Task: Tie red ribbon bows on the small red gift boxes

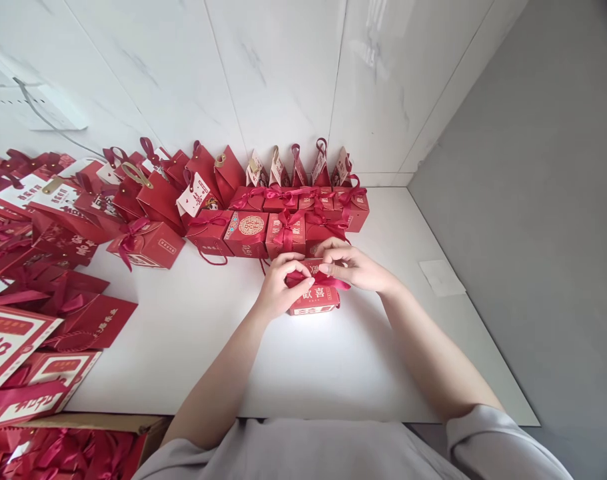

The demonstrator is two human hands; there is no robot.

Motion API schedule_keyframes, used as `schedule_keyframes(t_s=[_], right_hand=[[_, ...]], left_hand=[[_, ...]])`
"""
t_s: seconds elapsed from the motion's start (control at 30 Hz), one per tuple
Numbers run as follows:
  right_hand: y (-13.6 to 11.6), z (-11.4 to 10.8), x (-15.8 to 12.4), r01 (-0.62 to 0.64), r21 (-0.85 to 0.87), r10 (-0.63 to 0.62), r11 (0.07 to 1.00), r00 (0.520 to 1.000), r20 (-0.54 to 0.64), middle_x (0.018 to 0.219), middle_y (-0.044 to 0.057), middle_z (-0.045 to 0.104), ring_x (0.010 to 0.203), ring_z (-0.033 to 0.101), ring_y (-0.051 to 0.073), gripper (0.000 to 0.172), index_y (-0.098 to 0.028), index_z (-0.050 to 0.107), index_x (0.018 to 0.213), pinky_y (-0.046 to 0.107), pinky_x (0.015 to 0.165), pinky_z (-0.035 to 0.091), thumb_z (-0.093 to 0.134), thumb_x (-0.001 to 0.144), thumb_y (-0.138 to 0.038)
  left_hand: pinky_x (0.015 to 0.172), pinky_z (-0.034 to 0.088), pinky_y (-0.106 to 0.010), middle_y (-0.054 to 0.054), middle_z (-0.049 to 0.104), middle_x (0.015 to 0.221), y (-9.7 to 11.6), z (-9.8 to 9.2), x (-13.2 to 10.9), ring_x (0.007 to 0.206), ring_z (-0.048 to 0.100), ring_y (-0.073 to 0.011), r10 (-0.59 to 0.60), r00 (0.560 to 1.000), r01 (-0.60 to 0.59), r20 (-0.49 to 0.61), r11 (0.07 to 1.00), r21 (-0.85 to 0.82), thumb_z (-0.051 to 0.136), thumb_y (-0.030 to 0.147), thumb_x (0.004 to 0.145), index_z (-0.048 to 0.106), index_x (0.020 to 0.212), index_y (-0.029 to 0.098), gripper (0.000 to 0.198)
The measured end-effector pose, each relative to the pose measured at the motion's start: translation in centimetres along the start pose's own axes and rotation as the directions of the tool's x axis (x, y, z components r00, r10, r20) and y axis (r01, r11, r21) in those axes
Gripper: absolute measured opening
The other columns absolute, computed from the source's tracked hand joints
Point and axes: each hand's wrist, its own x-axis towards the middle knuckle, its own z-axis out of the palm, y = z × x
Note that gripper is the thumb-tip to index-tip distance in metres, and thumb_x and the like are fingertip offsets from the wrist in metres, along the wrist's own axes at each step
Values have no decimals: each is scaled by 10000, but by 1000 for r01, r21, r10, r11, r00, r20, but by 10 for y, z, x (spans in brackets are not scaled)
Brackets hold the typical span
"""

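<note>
In front of me on the white table sits a small red gift box [314, 301] with pale characters on its side. A dark red ribbon [339, 283] lies across its top. My left hand [287, 283] is at the box's left edge, thumb and fingers closed on the ribbon near the middle. From the right, my right hand [350, 265] reaches over the top, its fingers pinched at the same ribbon. The exact grip points are partly hidden by my fingers. Just behind stand red boxes with ribbon bows [286, 230], close to my fingertips.
Rows of red and white gift bags [203, 167] stand along the tiled wall. More red boxes and bags [93, 313] crowd the left side. A cardboard carton [96, 421] of ribboned items is at the lower left. A white paper slip [442, 277] lies near the table's right edge.
</note>
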Motion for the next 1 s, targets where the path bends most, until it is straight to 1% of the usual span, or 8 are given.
schedule_keyframes(t_s=[0.17,0.37,0.43,0.57,0.73,0.8,0.87,1.0], right_hand=[[14,0,1,-9,9,9,1000,1000,-5,1314,68,519,1255,500,231,287,-204,668,729,429,1096,347,629,925,-410],[25,-1,2,-94,82,94,992,996,5,1308,71,574,1241,535,253,247,-222,734,825,444,1082,374,658,892,-447],[20,-3,1,-73,109,77,991,996,-37,1266,65,605,1203,562,246,221,-237,720,927,440,1052,407,642,906,-442],[7,-7,-3,-40,160,59,986,991,-116,1163,57,660,1095,614,228,249,-242,655,1078,434,1000,456,574,953,-441],[1,-9,-22,-107,165,126,980,986,-108,1246,69,637,1164,593,249,291,-254,622,1149,457,1022,456,566,954,-463],[5,-5,-32,-114,170,125,979,991,-54,1415,72,540,1305,511,265,411,-295,545,1305,481,1090,410,604,932,-458],[10,1,-42,-107,163,107,981,994,9,1568,66,373,1435,368,280,699,-350,367,1477,503,1154,342,697,867,-439],[25,16,-53,-135,110,128,985,989,68,1647,78,197,1488,269,310,1159,-380,66,1577,518,1180,309,842,716,-370]], left_hand=[[1081,394,-425,-60,577,1221,-4,0,2,1199,576,-242,-17,998,19,60,999,-33,693,228,792,653,782,199,51],[1077,410,-427,-69,588,1197,-6,-4,1,1195,573,-253,7,996,-1,94,998,-68,688,272,819,656,807,194,85],[1080,417,-427,-78,584,1244,-6,-13,0,1241,547,-259,26,991,-11,134,994,-112,659,309,861,664,964,213,141],[1141,362,-464,-109,428,1495,-6,-40,-3,1413,387,-295,12,963,34,268,985,-168,731,371,823,352,1466,311,748],[1176,288,-546,-150,259,1599,-17,-55,-13,1465,300,-354,-34,894,93,447,989,-112,892,375,625,-69,1565,362,1344],[1188,269,-549,-145,190,1631,-25,-51,-18,1483,261,-362,-44,888,96,458,991,-92,900,389,603,-89,1564,356,1379],[1184,290,-539,-139,175,1640,-31,-45,-21,1481,270,-367,-65,896,107,439,992,-71,896,401,597,-14,1576,340,1338],[1139,386,-501,-148,371,1553,-37,-34,-22,1402,415,-355,-63,917,89,393,995,-48,888,358,599,238,1539,264,1147]])
